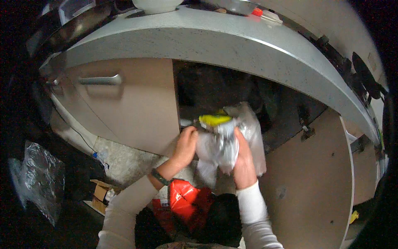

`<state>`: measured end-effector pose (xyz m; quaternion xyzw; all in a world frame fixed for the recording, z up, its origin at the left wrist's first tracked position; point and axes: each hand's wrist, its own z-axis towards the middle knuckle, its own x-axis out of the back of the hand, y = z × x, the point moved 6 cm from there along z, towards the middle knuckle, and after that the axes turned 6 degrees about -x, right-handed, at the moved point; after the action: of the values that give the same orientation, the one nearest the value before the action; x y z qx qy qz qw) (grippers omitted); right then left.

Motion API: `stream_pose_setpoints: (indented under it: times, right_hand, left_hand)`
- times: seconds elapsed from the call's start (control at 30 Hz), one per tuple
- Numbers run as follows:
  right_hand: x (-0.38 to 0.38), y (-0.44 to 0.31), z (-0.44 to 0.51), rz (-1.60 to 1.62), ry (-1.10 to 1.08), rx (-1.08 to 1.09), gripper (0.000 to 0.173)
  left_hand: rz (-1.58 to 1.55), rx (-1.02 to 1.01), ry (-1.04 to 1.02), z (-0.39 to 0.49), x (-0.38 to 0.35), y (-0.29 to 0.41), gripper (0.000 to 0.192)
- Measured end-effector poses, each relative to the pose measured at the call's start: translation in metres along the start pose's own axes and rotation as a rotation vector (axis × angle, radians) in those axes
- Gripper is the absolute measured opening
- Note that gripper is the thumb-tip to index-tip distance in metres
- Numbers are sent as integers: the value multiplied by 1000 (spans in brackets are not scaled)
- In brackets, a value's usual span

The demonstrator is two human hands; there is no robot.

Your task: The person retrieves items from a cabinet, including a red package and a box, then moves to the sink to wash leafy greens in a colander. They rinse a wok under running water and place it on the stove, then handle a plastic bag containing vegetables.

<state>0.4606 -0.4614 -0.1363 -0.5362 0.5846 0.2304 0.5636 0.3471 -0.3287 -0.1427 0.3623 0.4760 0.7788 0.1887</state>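
Observation:
A crumpled clear plastic bag (228, 146), blurred by motion, is held up in front of the dark cabinet opening (214, 84). My left hand (184, 145) grips its left edge with curled fingers. Along its right side, my right hand (244, 160) holds the bag with the thumb uppermost. A bright yellow item (214, 119) shows at the top of the bag; its kind is unclear. Behind my right hand hangs a paler translucent plastic sheet or bag (253, 140). Below my hands, a shiny red plastic package (185, 197) stands between my knees.
Overhead runs a grey countertop edge (161, 42), carrying a white bowl (157, 4) and a metal basin (233, 7). A cabinet door (307, 190) hangs open at right; another door (140, 102) is closed at left. On the left are a cardboard box (101, 193) and clear plastic wrap (43, 180).

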Motion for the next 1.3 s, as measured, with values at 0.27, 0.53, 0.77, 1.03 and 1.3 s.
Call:
stream_pose_setpoints:
  times: [0.27, 0.53, 0.77, 1.03, 1.3]
  right_hand:
    - [-18, -101, 129, -681, 147, 297, 32]
    - [-44, -178, 227, -2214, 550, 676, 32]
    - [-2, -180, 240, -2602, 655, 424, 32]
    - [17, -187, 231, -2641, 621, 429, 32]
    - [-29, -185, 219, -2726, 395, 661, 33]
  left_hand:
    - [793, -437, -3, 36, -35, 3, 64]
    - [922, -436, -56, 38, -40, -5, 55]
    - [944, -405, -185, 39, -42, -14, 49]
    - [916, -405, -167, 39, -42, -18, 46]
    - [949, -405, -95, 39, -42, -19, 51]
